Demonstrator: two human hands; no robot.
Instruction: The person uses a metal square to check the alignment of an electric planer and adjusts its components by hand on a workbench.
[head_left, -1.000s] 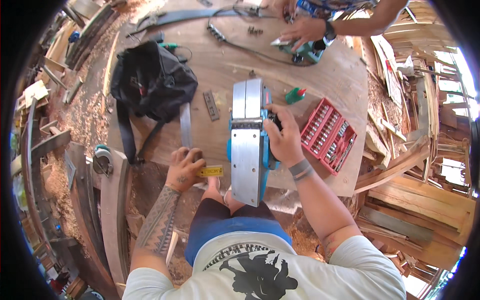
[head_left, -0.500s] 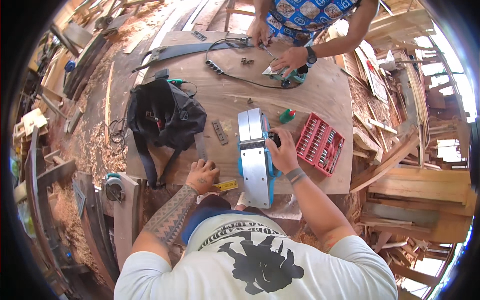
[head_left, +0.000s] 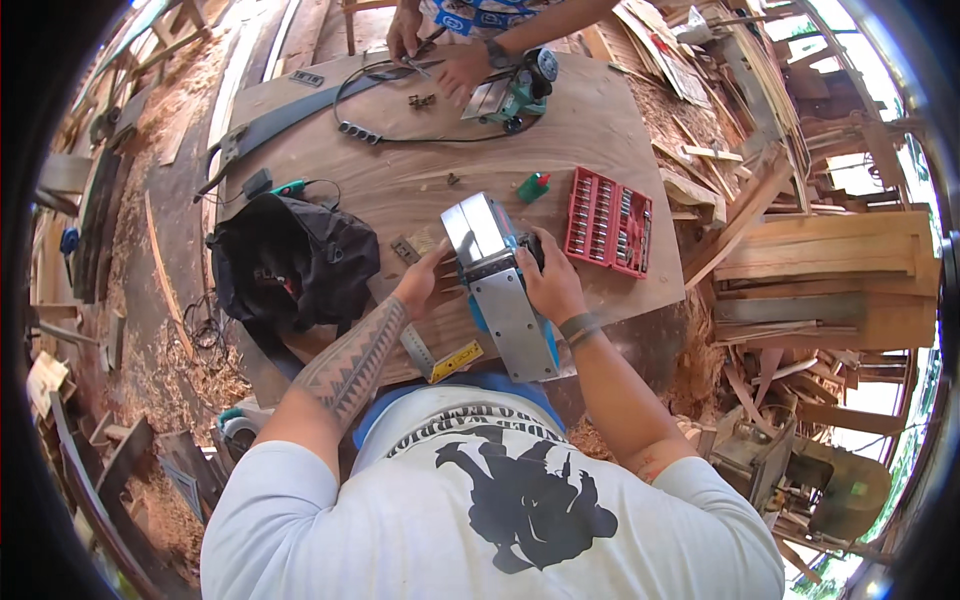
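Note:
An electric planer (head_left: 512,322) lies upside down on the board in front of me, its silver sole facing up and its blue body showing along the sides. My right hand (head_left: 556,278) wraps its right side by the black knob. On the other side, my left hand (head_left: 422,282) presses its fingers against the planer's edge; its fingertips are partly hidden. A square with a yellow stock (head_left: 456,361) and a metal blade lies below my left wrist. A small grey metal piece (head_left: 405,250) is just beyond my left hand.
A black bag (head_left: 290,265) slumps at left. To the right are a red bit set case (head_left: 608,222) and a green bottle (head_left: 534,187). Across the wooden tabletop (head_left: 400,180), another person's hands (head_left: 462,74) work beside a green power tool (head_left: 525,95), near a handsaw (head_left: 285,120) and cable.
My left hand has left the square and moved up to the planer's left side. The planer has turned slightly. The view has shifted, and the other person's hands have moved.

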